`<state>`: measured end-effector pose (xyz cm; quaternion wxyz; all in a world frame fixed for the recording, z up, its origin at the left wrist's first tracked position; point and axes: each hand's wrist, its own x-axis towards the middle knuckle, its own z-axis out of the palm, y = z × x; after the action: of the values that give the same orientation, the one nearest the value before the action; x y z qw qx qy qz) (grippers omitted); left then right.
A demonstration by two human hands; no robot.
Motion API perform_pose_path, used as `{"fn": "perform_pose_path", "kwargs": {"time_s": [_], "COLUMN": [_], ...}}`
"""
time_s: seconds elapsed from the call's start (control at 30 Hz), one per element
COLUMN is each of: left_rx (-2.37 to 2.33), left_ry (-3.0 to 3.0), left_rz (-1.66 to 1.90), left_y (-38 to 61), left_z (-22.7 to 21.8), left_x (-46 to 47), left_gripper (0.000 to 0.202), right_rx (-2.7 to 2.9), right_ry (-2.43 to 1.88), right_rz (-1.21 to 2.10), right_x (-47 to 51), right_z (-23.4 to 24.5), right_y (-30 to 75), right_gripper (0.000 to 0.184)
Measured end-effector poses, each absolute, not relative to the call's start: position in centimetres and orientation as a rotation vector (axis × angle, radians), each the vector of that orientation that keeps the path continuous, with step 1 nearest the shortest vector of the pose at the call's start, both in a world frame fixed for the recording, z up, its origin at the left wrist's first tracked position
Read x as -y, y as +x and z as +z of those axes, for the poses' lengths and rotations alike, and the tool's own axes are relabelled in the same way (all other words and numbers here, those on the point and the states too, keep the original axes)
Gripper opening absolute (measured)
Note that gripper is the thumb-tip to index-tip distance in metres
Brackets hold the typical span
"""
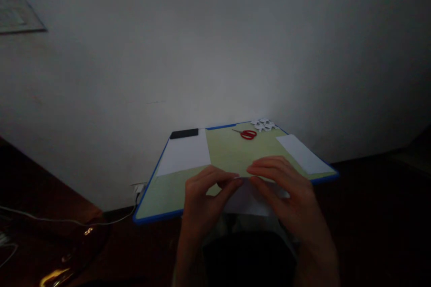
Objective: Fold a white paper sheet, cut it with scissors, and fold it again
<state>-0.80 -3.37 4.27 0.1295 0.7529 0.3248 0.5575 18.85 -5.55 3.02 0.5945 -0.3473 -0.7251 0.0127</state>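
Observation:
A sheet of white paper [247,202] hangs between my hands at the near edge of the table, its top edge up by my fingertips. My left hand [210,193] pinches that edge between thumb and forefinger. From the other side my right hand [284,184] holds the paper, thumb near the edge and fingers stretched above it. Part of the sheet is hidden behind the right hand. Beyond the hands, red-handled scissors [247,134] lie on the pale green table top [229,152].
Several white paper cut-outs [264,124] lie at the far right corner. A folded-looking white paper [305,154] rests along the right edge. At the left are a large white sheet [186,154] and a dark flat object [184,133]. The wall [215,54] stands behind the table; a white cable [67,220] runs at the lower left.

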Motion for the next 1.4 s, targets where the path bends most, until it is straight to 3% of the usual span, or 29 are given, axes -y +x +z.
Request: {"fn": "perform_pose_path", "kwargs": {"time_s": [0.2, 0.5, 0.87, 1.2, 1.4], "left_rx": [-0.858, -1.009, -0.928, -0.877, -1.191], "left_ry": [2.25, 2.178, 1.766, 1.783, 1.903], "left_rz": [1.587, 1.517, 1.757, 1.987, 1.993], "left_y": [-0.7, -0.6, -1.0, 0.2, 0.9], "left_z": [3.9, 4.2, 3.1, 3.4, 2.8], "left_x": [3.4, 3.6, 3.4, 4.1, 3.8], "left_gripper": [0.007, 0.011, 0.012, 0.013, 0.012], "right_rx": [1.737, 1.589, 1.18, 1.148, 1.134], "right_ry": [-0.732, -0.8, -0.731, -0.75, -0.725], "right_rz": [0.221, 0.191, 0.256, 0.295, 0.297], "right_x": [5.0, 4.4, 3.9, 3.6, 3.3], "right_z": [2.4, 2.2, 1.5, 1.6, 1.7], "right_y": [18.0, 18.4, 18.4, 18.1, 18.0], "right_gripper": [0.015, 0.01, 0.01, 0.01, 0.01]}}
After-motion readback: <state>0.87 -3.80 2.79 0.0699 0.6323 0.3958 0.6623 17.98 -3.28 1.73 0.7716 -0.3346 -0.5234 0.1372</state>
